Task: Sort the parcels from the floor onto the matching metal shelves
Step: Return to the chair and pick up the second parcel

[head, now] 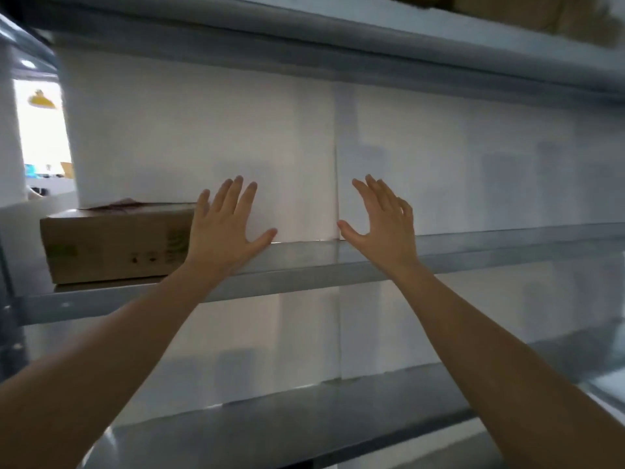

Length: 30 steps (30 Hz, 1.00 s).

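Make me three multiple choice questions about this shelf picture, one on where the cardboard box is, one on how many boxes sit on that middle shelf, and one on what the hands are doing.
1. Where is the cardboard box?
A. On the middle shelf, at its left end
B. On the lowest shelf
C. Held between the hands

2. How many boxes are seen on the middle shelf?
A. Three
B. One
C. None

3. What state are the hands in?
A. Both clenched around a parcel
B. One open, one holding tape
C. Both open and empty, fingers spread

Answers:
1 A, the box rests on the middle shelf, left of the left hand.
2 B, only that one brown box shows there.
3 C, the left hand and the right hand are raised with fingers spread and grip nothing.
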{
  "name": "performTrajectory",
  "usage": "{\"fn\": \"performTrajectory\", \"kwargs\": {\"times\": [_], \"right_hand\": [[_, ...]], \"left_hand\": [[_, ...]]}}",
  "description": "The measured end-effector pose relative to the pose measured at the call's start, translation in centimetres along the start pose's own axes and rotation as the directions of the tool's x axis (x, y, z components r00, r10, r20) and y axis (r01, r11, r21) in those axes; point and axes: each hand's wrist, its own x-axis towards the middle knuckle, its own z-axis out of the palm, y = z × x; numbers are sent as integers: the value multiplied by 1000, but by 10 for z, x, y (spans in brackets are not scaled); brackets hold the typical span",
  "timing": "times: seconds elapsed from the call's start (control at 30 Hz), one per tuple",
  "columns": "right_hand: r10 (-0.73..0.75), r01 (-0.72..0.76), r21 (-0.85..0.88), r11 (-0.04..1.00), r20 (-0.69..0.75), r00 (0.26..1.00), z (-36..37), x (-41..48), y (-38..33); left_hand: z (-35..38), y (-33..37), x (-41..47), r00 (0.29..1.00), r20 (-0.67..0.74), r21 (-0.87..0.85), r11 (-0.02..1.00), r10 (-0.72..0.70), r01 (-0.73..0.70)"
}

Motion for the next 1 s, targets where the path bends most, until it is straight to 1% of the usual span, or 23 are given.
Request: {"fn": "performTrajectory", "kwargs": {"times": [0.17,0.37,0.43,0.53,0.6,0.8,1.0], "right_hand": [[29,-30,-85,996,-14,999,-37,-21,93],[50,-53,-220,974,-17,999,-100,-53,228],[71,-76,-273,959,-30,997,-125,-68,278],[109,-135,-350,927,-94,990,-166,-90,348],[163,-194,-384,903,-113,980,-191,-107,389],[268,-312,-541,781,-160,950,-251,-161,490],[420,-433,-655,619,-190,887,-288,-217,584]], "left_hand": [[30,97,10,997,9,-94,992,81,-80],[61,245,52,991,-64,-268,955,116,-129],[73,300,63,989,-80,-322,935,125,-145],[93,380,74,987,-75,-394,905,141,-159],[107,431,78,980,-69,-432,880,187,-199],[144,577,89,936,-89,-554,764,341,-331],[184,731,93,843,-145,-647,595,518,-476]]}}
